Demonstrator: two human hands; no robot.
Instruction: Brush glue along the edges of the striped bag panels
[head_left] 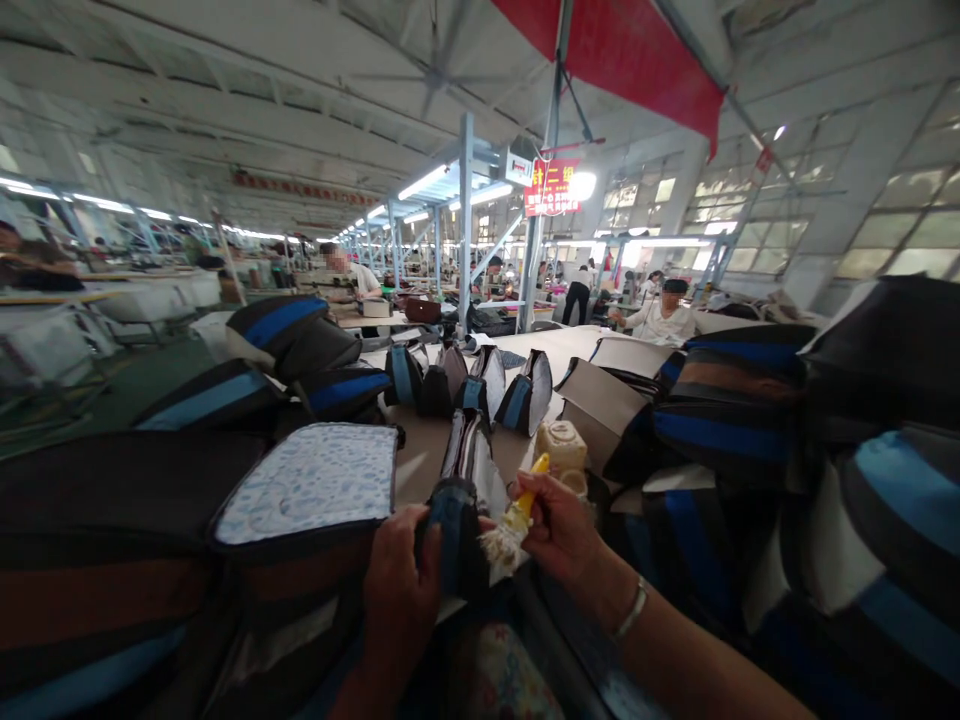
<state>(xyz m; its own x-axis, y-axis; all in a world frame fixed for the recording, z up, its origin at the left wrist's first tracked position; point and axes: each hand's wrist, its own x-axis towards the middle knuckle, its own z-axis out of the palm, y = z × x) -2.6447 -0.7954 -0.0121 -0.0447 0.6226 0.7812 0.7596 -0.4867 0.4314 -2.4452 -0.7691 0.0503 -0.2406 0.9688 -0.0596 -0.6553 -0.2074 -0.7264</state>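
Right hand (559, 530) around yellow brush (517, 515)

Red hanging sign (553, 186) reads roughly "针二组"; the other banners are illegible

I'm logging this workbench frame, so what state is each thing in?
Left hand: gripping the small black-and-blue fabric pouch, held upright.
Right hand: holding the yellow-handled bristle brush, bristles against the pouch.
Cream glue jar: standing upright on the table.
Row of folded black-and-blue pouches: standing upright.
Blue-dotted white padded panel: lying flat.
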